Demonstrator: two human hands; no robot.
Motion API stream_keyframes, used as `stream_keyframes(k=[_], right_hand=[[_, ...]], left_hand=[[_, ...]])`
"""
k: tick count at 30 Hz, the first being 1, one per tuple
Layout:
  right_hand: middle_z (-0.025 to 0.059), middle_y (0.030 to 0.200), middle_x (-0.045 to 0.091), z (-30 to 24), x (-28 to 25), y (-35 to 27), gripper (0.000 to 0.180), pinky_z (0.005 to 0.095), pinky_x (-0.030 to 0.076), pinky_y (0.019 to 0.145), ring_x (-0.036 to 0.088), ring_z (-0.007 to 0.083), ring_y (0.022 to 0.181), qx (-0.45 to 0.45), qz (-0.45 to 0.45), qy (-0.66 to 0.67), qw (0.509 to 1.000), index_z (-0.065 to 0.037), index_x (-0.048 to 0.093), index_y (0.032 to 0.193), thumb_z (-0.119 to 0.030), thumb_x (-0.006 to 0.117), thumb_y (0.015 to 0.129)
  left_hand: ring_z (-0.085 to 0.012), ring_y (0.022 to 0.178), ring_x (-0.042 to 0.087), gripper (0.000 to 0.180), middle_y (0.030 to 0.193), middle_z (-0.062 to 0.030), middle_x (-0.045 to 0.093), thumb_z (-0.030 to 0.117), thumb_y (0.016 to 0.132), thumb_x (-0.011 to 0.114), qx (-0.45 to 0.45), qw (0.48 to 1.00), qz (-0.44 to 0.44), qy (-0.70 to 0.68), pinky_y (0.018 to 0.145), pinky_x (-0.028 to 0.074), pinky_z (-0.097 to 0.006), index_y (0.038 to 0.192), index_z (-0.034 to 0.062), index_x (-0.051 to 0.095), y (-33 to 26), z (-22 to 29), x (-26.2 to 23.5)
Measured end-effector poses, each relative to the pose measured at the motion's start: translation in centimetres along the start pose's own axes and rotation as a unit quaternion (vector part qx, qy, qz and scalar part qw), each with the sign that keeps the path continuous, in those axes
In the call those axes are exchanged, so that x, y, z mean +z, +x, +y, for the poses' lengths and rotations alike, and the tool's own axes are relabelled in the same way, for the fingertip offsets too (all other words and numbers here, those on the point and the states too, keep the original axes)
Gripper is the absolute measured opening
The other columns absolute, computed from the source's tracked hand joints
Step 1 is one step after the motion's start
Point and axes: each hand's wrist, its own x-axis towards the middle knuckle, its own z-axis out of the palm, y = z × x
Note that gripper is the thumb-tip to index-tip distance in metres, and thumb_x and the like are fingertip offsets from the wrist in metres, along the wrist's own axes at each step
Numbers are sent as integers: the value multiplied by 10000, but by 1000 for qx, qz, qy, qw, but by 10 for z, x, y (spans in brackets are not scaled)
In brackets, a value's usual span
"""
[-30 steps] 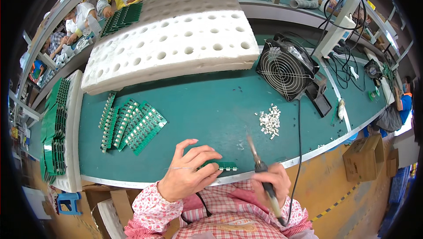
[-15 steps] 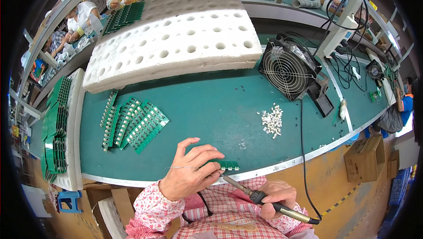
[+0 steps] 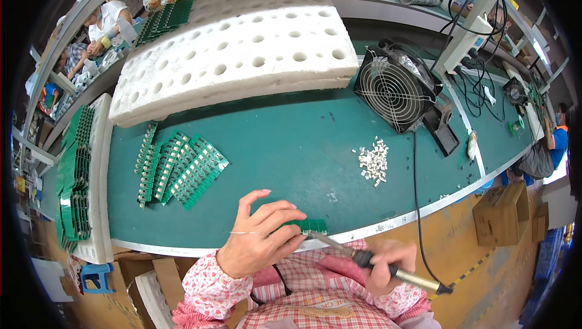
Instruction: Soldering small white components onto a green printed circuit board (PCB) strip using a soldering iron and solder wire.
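Note:
My right hand is closed around the dark handle of a soldering iron. The iron's metal tip slants up and left to the near edge of a small green circuit board strip at the table's front edge. My left hand has its fingers curled over the left end of that strip, hiding part of it. A thin silvery solder wire runs out of the left hand. Just where the tip meets the board is too small to make out.
Several populated circuit boards lie fanned at left, and small white connectors are heaped at right. A black fan stands beyond them. White foam blocks occupy the back; more boards stand at far left. The iron's cord crosses the front edge.
My right hand has shifted slightly right and is blurred. The iron's tip has moved up and right along the board strip. My left hand holds nearly the same place.

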Motion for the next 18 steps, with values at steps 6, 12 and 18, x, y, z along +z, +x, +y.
stream_keyframes(k=[6,12,18], right_hand=[[16,609,582,-3,-6,27,135,205,396,440,510,36,482,219,-9,55,974,-22,483,918,-32,607,971],[-11,605,569,-1,-1,44,174,194,348,431,466,6,483,257,-76,29,963,-34,489,893,-73,634,981],[-9,611,571,0,2,51,176,194,342,422,470,3,477,269,-98,22,958,-41,488,892,-91,623,994]], left_hand=[[-136,1010,656,184,1027,39,695,153,730,836,17,999,21,40,1036,409,-502,793,133,664,-9,5,6],[-128,1006,656,175,1029,44,696,153,740,831,19,998,30,49,1035,419,-496,806,133,670,-12,7,9],[-129,1005,655,157,1036,41,696,151,757,816,21,998,35,48,1035,426,-490,825,132,676,-15,7,10]])
